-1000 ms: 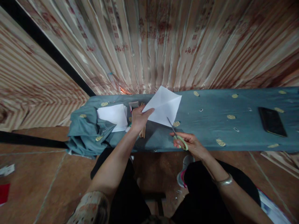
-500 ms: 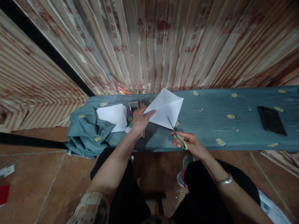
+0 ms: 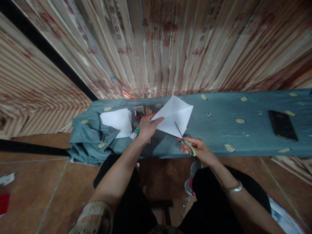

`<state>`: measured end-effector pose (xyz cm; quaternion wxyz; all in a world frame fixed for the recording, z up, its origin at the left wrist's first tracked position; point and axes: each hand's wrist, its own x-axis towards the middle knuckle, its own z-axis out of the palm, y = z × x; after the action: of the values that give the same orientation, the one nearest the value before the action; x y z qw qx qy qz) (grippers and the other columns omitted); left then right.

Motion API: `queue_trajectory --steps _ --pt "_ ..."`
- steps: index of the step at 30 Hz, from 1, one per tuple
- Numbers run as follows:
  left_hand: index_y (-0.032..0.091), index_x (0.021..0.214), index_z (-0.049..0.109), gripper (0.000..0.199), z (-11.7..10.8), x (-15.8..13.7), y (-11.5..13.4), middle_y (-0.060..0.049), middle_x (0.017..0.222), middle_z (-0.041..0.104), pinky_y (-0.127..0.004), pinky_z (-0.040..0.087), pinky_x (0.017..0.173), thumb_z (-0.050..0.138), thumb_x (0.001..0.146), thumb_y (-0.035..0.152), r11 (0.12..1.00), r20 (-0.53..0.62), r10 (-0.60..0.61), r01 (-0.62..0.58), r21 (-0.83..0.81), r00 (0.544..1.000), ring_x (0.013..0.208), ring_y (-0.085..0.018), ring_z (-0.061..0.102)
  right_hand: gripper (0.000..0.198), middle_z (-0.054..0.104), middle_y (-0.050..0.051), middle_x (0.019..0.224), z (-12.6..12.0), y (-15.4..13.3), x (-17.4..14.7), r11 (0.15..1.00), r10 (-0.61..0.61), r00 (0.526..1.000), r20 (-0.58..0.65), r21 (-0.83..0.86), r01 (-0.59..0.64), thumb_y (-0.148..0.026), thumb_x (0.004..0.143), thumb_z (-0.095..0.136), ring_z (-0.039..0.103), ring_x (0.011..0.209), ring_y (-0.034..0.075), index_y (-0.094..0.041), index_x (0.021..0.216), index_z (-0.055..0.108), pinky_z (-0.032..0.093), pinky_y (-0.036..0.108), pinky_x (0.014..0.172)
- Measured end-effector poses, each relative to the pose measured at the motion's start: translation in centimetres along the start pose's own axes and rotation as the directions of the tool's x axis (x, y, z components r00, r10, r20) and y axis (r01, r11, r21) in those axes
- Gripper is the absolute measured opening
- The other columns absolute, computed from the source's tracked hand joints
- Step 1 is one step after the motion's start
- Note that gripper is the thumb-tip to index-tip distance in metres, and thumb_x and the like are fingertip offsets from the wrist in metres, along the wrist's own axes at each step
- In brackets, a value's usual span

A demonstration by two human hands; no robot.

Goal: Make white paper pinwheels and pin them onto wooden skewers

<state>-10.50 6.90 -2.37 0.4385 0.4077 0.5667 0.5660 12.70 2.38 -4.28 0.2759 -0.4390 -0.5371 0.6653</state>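
A white sheet of paper with fold creases is held up over the cloth-covered bench, one corner pointing away from me. My left hand pinches its left corner, thumb on top. Below the sheet's right side, my right hand grips the light green handles of a pair of scissors. One dark blade lies over the paper's face, reaching in from the lower right edge near the bottom corner; the other blade is hidden, apparently behind the sheet.
A stack of white paper lies left on the bench cloth. Beside it are a small box with dark bits, a green-and-white tube and wooden sticks. A black phone lies far right. A pleated curtain hangs behind.
My left hand and the paper have shifted slightly right and toward me, so the sheet sits deeper between the scissor blades. My right hand has stayed almost in place.
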Motion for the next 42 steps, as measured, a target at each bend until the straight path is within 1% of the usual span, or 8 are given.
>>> queue_trajectory --steps 10,13,16,20,23,29,34,42 --pt "0.013 0.07 0.074 0.029 -0.21 0.15 -0.46 0.001 0.058 0.063 -0.023 0.039 0.05 0.078 0.057 0.038 0.999 0.003 0.006 -0.007 0.032 1.0 0.052 -0.013 0.054 0.057 0.067 0.0 0.063 0.42 -0.19 0.0 0.993 0.067 0.997 -0.048 0.1 -0.062 -0.055 0.057 0.087 0.058 0.055 0.01 -0.017 0.098 0.075 0.051 0.025 0.057" --pt "0.013 0.072 0.075 0.029 -0.18 0.21 -0.68 0.001 0.06 0.064 -0.024 0.041 0.052 0.079 0.057 0.038 0.999 -0.001 0.005 -0.005 0.035 1.0 0.054 -0.013 0.056 0.059 0.067 -0.001 0.064 0.4 0.05 0.12 0.993 0.064 0.997 -0.044 0.107 -0.059 -0.056 0.057 0.086 0.06 0.055 0.011 -0.018 0.099 0.072 0.051 0.026 0.056" --pt "0.014 0.074 0.076 0.029 -0.04 -0.01 -0.6 0.001 0.062 0.066 -0.025 0.042 0.053 0.079 0.056 0.037 1.0 0.027 0.003 -0.003 0.007 1.0 0.055 -0.014 0.057 0.061 0.067 -0.002 0.065 0.39 0.1 0.2 0.992 0.057 0.997 -0.046 0.115 -0.052 -0.059 0.055 0.086 0.061 0.054 0.011 -0.019 0.097 0.066 0.05 0.025 0.054" --pt "0.013 0.074 0.076 0.031 0.13 -0.42 -0.39 0.0 0.064 0.067 -0.025 0.043 0.054 0.08 0.056 0.037 1.0 0.068 0.001 0.0 -0.013 0.998 0.057 -0.014 0.057 0.057 0.067 -0.001 0.065 0.4 -0.22 0.13 0.994 0.058 0.998 -0.026 0.09 -0.055 -0.059 0.058 0.085 0.061 0.055 0.011 -0.02 0.092 0.061 0.049 0.024 0.053" --pt "0.013 0.074 0.076 0.03 0.13 -0.47 -0.44 0.0 0.062 0.066 -0.024 0.042 0.052 0.08 0.057 0.036 1.0 0.067 0.0 0.0 0.001 0.998 0.056 -0.013 0.057 0.055 0.068 -0.001 0.066 0.38 -0.32 0.09 0.996 0.044 0.999 -0.022 0.079 -0.042 -0.058 0.06 0.084 0.061 0.055 0.011 -0.02 0.09 0.06 0.049 0.024 0.054" --pt "0.012 0.076 0.077 0.032 0.02 -0.23 -0.88 0.0 0.063 0.068 -0.023 0.043 0.052 0.08 0.058 0.038 1.0 0.067 0.002 -0.003 0.011 0.998 0.056 -0.013 0.057 0.057 0.067 -0.002 0.063 0.29 0.12 0.32 0.992 0.055 0.998 -0.024 0.111 -0.052 -0.059 0.057 0.085 0.06 0.054 0.011 -0.02 0.091 0.061 0.048 0.023 0.053" --pt "0.012 0.077 0.076 0.032 0.0 -0.33 -0.96 0.0 0.066 0.069 -0.024 0.044 0.054 0.081 0.058 0.037 1.0 0.076 0.012 -0.012 0.0 0.997 0.057 -0.014 0.058 0.055 0.067 -0.002 0.066 0.21 0.17 0.31 0.996 0.043 0.999 -0.015 0.082 -0.042 -0.058 0.061 0.083 0.061 0.056 0.011 -0.02 0.095 0.062 0.049 0.024 0.054" --pt "0.012 0.076 0.076 0.03 0.04 -0.39 -0.74 0.001 0.061 0.065 -0.024 0.041 0.052 0.08 0.056 0.035 1.0 0.064 -0.016 0.017 -0.019 0.998 0.053 -0.012 0.054 0.055 0.067 -0.001 0.066 0.34 -0.3 0.09 0.996 0.052 0.999 -0.001 0.077 -0.052 -0.061 0.059 0.083 0.059 0.055 0.01 -0.02 0.087 0.058 0.046 0.023 0.052"
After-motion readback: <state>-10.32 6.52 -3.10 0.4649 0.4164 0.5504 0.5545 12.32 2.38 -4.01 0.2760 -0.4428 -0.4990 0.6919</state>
